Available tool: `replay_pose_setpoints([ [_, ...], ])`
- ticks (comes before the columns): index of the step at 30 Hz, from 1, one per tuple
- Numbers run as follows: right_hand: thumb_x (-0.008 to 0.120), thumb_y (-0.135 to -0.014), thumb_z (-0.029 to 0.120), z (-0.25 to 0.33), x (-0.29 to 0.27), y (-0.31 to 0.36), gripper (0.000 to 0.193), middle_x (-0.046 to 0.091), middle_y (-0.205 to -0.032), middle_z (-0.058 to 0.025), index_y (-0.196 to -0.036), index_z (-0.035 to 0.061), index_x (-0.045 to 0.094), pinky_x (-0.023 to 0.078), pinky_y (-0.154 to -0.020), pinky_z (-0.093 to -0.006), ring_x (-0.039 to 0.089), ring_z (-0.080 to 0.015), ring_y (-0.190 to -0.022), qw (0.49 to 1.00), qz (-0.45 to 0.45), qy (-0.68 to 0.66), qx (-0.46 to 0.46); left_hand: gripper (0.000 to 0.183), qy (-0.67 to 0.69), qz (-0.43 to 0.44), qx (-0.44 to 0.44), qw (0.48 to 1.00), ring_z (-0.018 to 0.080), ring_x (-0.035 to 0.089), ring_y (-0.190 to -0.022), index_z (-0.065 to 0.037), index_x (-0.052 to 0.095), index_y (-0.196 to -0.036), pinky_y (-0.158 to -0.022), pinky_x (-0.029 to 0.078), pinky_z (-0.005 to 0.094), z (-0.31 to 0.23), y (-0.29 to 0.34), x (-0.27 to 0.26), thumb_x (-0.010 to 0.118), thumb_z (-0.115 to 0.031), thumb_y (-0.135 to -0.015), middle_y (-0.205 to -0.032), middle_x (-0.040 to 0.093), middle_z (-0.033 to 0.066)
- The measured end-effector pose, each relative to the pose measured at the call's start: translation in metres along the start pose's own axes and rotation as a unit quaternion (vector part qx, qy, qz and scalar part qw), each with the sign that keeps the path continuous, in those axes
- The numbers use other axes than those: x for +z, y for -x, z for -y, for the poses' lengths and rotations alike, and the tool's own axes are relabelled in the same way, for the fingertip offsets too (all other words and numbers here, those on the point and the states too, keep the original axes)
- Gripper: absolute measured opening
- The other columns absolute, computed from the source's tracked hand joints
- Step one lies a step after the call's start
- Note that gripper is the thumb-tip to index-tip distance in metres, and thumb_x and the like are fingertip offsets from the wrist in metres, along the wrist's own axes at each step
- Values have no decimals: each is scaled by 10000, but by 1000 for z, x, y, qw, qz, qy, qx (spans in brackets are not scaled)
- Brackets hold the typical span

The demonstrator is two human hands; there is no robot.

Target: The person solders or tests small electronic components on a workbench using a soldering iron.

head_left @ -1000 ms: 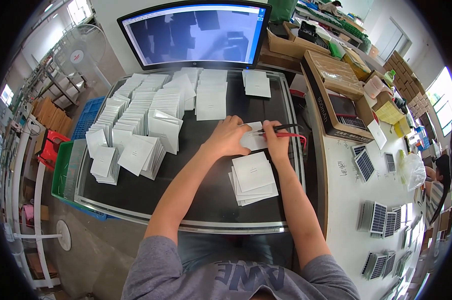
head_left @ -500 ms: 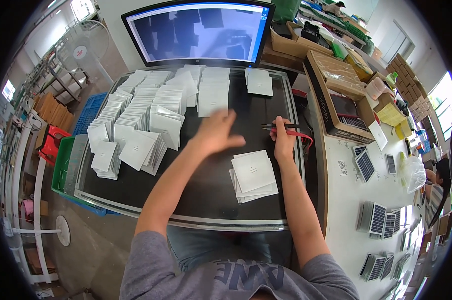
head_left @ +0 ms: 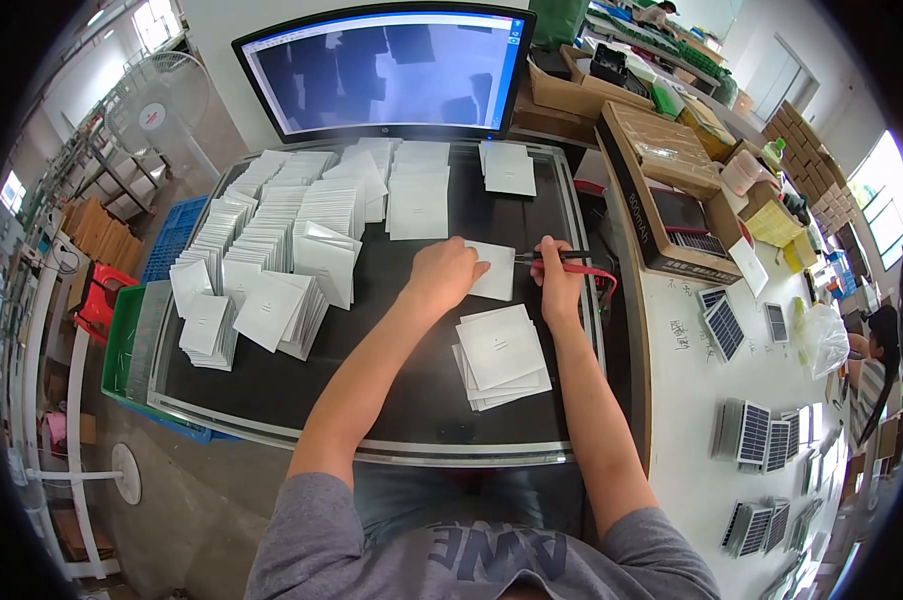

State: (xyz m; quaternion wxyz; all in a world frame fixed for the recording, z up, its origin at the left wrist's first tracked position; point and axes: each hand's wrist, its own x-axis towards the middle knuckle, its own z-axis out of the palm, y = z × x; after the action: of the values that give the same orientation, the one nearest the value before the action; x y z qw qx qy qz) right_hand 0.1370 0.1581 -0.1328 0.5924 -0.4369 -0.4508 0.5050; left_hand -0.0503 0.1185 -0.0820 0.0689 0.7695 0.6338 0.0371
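My left hand (head_left: 440, 276) is closed on the left edge of a thin white square panel (head_left: 494, 268) above the dark tabletop (head_left: 392, 370). My right hand (head_left: 560, 290) grips a pair of test probes (head_left: 576, 266), one red and one black, whose tips point left at the panel's right edge. Whether the tips touch it is too small to tell. Just below both hands lies a loose stack of similar white panels (head_left: 502, 348). Leaning rows of white panels (head_left: 317, 207) fill the table's left side, and a smaller pile (head_left: 510, 172) lies at the far right.
A monitor (head_left: 382, 75) stands behind the table. On the right, an open cardboard box (head_left: 662, 190) and small solar panels (head_left: 752, 435) occupy a white bench (head_left: 687, 400). A green bin (head_left: 122, 330) and red stool (head_left: 97, 300) are at the left. Another person (head_left: 872, 370) sits far right.
My left hand has gone from open and empty near the back panels to holding one white panel, now beside the probes. My right hand keeps the probes in about the same place.
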Motion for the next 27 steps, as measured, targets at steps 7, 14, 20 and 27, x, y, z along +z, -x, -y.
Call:
replay_pose_setpoints([
  [7,602,-946,300,0,3,3,289,507,-651,13,-810,46,588,345,-479,-218,481,-68,-546,1000,-11,7,2,405,24,-153,119,981,322,612,-979,-44,667,-1092,-826,516,413,1,8,9,720,-327,-808,-1021,591,159],
  [14,646,-916,237,-5,6,4,258,582,-638,-2,-784,16,626,393,-518,-219,506,-55,-558,993,14,101,-55,611,66,51,25,996,340,570,-1094,5,621,-1162,-878,499,418,-6,7,-10,815,-341,-696,-1237,536,219],
  [20,647,-917,227,-2,11,7,249,581,-637,4,-796,9,631,396,-532,-218,509,-49,-578,989,45,128,-56,667,112,-78,107,985,318,518,-1149,-1,610,-1182,-971,438,409,6,6,12,843,-326,-648,-1205,565,160],
  [27,681,-880,224,-8,12,5,220,636,-648,-35,-824,12,666,445,-583,-253,556,-78,-611,975,58,201,-72,692,105,-70,106,986,319,519,-1140,-3,588,-1222,-969,439,413,1,4,10,842,-288,-644,-1201,565,152],
])
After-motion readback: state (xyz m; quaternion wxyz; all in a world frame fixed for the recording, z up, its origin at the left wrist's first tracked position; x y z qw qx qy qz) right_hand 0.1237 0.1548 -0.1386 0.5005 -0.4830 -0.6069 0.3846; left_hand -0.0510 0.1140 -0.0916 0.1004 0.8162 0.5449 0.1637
